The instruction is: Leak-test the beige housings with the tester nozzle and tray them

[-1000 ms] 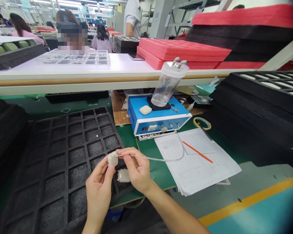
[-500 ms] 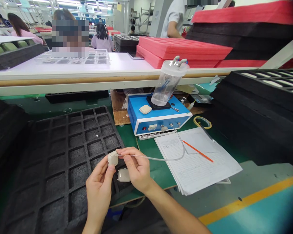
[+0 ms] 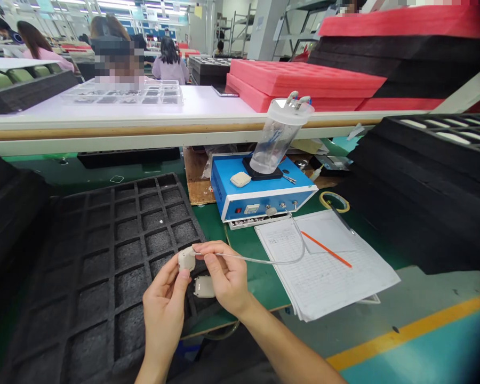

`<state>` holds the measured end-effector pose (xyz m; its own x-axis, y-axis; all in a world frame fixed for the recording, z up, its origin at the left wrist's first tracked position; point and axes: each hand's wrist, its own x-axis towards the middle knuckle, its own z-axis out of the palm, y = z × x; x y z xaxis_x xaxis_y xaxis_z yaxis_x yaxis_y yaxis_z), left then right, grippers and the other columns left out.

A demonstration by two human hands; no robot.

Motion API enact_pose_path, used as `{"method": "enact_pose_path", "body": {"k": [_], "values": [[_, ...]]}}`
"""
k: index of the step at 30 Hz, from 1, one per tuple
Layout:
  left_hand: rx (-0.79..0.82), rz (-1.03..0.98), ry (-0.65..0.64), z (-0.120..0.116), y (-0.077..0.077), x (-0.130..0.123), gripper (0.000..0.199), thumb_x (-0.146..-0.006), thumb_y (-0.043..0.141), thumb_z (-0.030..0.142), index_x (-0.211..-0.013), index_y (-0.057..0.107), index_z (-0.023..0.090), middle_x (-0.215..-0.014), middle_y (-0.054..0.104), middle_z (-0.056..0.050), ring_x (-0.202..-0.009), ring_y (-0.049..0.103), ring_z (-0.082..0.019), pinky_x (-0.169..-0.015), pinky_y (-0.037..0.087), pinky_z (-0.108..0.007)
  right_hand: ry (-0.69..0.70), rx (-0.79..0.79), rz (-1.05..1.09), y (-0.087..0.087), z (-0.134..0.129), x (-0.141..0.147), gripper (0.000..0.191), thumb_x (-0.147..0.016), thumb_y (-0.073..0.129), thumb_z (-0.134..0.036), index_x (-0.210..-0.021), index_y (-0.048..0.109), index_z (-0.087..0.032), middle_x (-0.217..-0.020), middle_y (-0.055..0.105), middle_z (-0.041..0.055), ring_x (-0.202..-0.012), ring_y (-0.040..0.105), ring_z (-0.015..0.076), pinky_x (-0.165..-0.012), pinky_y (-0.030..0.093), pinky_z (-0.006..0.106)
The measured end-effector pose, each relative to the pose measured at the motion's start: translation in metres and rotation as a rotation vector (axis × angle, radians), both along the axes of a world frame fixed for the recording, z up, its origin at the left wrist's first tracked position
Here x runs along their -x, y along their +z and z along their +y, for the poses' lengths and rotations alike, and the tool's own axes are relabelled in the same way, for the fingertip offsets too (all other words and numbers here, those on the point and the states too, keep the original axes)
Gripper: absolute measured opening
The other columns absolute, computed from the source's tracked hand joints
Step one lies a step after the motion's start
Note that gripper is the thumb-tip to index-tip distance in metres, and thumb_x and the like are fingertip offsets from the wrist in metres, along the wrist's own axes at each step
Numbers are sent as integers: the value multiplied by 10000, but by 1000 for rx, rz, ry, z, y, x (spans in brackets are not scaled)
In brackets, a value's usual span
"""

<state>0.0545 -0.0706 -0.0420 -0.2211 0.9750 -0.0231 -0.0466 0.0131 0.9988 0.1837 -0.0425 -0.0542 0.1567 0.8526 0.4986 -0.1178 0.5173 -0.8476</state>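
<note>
Two Hands Join a Little Case and a Thin Tube

A small cream case (image 3: 186,259) is up in the air over the near right part of a black foam tray (image 3: 129,290). The left hand (image 3: 165,309) has it pinched between thumb and fingers, with no gap left. The right hand (image 3: 229,280) has its thumb and fingers closed on a thin clear tube (image 3: 264,262), close to its end. The tube's tip is right at the side of the case. I can't tell if it goes in or just touches.

The step now looks like holding the tube to the case. I think the next move calls for a steady left hand and a gentle right one, so the tube doesn't bend or slip.

A second cream case (image 3: 204,287) is just below, partly hidden by the right hand. The tube curves over some papers (image 3: 328,282) to the front of a blue box (image 3: 260,188). A clear cup (image 3: 275,140) leans on top, near a third cream case (image 3: 240,180).
</note>
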Motion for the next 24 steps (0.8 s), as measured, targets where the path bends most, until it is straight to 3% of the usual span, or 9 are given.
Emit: {"method": "enact_pose_path", "body": {"k": [24], "values": [[-3, 0, 16, 1, 0, -1, 529, -819, 806, 513, -1227, 754, 180, -1257, 771, -126, -1164, 740, -295, -1001, 608, -388, 16, -4, 16, -2, 0, 0, 171, -1019, 586, -221, -1052, 749, -261, -1066, 758, 69, -1025, 754, 215, -862, 655, 358]]}}
